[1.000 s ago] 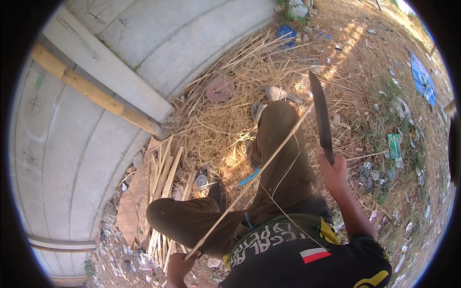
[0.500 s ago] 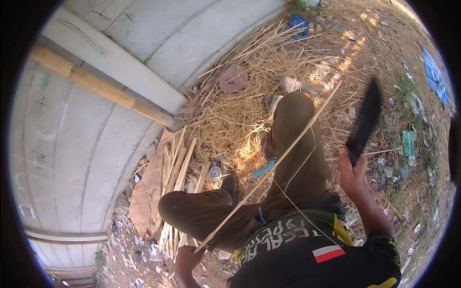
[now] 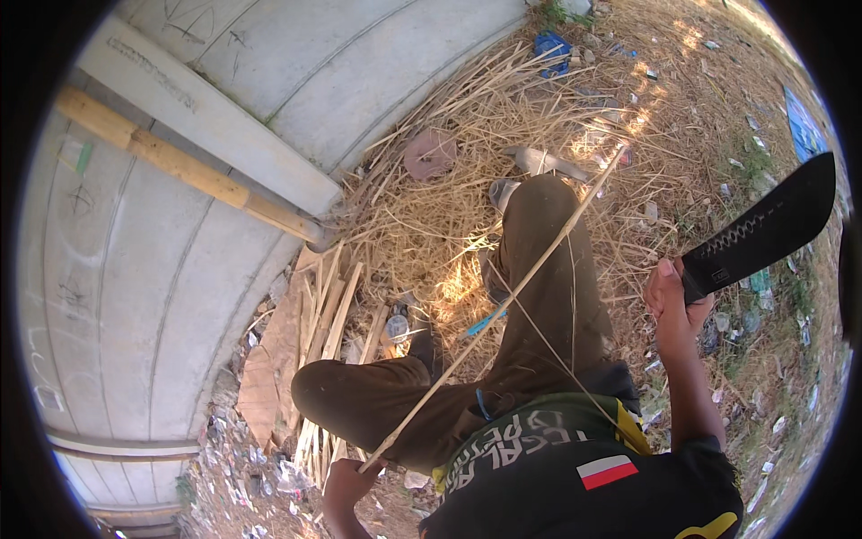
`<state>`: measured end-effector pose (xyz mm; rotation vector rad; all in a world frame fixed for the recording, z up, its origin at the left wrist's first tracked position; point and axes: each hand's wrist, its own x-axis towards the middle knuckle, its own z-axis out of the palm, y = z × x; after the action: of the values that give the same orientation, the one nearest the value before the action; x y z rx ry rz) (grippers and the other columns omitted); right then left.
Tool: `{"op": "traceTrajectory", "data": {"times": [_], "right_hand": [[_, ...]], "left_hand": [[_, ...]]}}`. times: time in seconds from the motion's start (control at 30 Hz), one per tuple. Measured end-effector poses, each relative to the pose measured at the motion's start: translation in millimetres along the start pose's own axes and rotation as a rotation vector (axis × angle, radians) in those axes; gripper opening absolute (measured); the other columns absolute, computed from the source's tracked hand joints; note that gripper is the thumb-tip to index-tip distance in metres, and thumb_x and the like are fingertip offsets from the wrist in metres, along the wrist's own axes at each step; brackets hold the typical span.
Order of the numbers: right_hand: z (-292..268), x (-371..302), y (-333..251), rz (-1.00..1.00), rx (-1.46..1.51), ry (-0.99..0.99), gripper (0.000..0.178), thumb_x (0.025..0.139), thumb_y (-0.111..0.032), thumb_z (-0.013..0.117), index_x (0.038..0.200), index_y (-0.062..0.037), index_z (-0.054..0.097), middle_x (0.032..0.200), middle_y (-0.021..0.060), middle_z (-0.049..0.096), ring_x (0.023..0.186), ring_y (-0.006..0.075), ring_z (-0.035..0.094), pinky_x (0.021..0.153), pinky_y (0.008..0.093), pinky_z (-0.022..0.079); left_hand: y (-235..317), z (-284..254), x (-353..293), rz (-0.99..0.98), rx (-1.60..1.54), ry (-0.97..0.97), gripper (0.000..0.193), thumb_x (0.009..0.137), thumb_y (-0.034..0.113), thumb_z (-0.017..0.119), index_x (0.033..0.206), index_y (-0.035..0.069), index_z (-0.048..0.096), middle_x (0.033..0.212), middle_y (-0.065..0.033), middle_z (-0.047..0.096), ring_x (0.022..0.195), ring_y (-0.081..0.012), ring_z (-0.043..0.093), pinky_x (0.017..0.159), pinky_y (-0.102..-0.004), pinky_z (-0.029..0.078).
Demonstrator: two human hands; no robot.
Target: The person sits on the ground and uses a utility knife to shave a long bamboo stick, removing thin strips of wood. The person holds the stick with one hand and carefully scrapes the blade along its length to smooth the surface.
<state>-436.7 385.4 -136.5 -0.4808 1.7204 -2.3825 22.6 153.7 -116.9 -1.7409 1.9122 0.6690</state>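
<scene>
Near the bottom left, my left hand [image 3: 347,485] grips the lower end of a long, thin split-bamboo strip [image 3: 489,325]. The strip runs diagonally up across my lap and over my raised knee. A thin, curling sliver [image 3: 548,346] hangs beside it above my thigh. At the right, my right hand [image 3: 675,298] is closed round the handle of a machete [image 3: 763,225], whose broad black blade points up and to the right, apart from the strip. Most of the handle is hidden by my fingers.
Bamboo slats [image 3: 337,323] lie on brown cardboard [image 3: 259,386] at the left. Straw-like shavings [image 3: 422,220] cover the ground ahead, with a hammer-like tool [image 3: 549,163] among them. A concrete wall [image 3: 153,296] and a bamboo pole [image 3: 184,171] stand left. Litter dots the right side.
The machete has swung right and turned so its broad side shows. My right hand has shifted slightly right. My left hand and the strip have barely moved.
</scene>
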Motion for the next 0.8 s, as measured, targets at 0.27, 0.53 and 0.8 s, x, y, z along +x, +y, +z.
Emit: {"op": "traceTrajectory", "data": {"times": [0.27,0.53,0.8], "right_hand": [[-13.2,4.3,39.5,0.305,-0.990,-0.349,0.029,0.087,-0.017,0.066,0.070,0.0044,0.058,0.054,0.0107,0.048,0.051,0.0156,0.047,0.052,0.0396,0.039],[-2.9,5.8,-8.4,0.076,-0.207,-0.045,0.030,0.094,-0.013,0.064,0.069,0.0011,0.054,0.055,0.0005,0.044,0.050,0.0102,0.039,0.049,0.0348,0.031],[-24.3,37.9,37.7,0.360,-1.139,-0.475,0.025,0.090,-0.011,0.066,0.073,0.0040,0.057,0.051,0.0041,0.043,0.047,0.0148,0.045,0.048,0.0377,0.035]], "left_hand": [[0.9,-0.4,3.4,-0.066,0.038,-0.190,0.070,0.064,0.064,0.089,0.076,-0.003,0.073,0.067,-0.0102,0.068,0.063,-0.0204,0.065,0.065,-0.0366,0.052],[3.6,-4.2,7.6,-0.074,0.061,-0.253,0.073,0.062,0.066,0.089,0.081,-0.002,0.073,0.069,-0.0069,0.067,0.065,-0.0170,0.063,0.068,-0.0344,0.051],[-2.9,-5.5,27.3,-0.123,0.141,-0.355,0.087,0.058,0.067,0.090,0.106,-0.002,0.068,0.085,-0.0072,0.071,0.077,-0.0182,0.068,0.075,-0.0321,0.054]]}}
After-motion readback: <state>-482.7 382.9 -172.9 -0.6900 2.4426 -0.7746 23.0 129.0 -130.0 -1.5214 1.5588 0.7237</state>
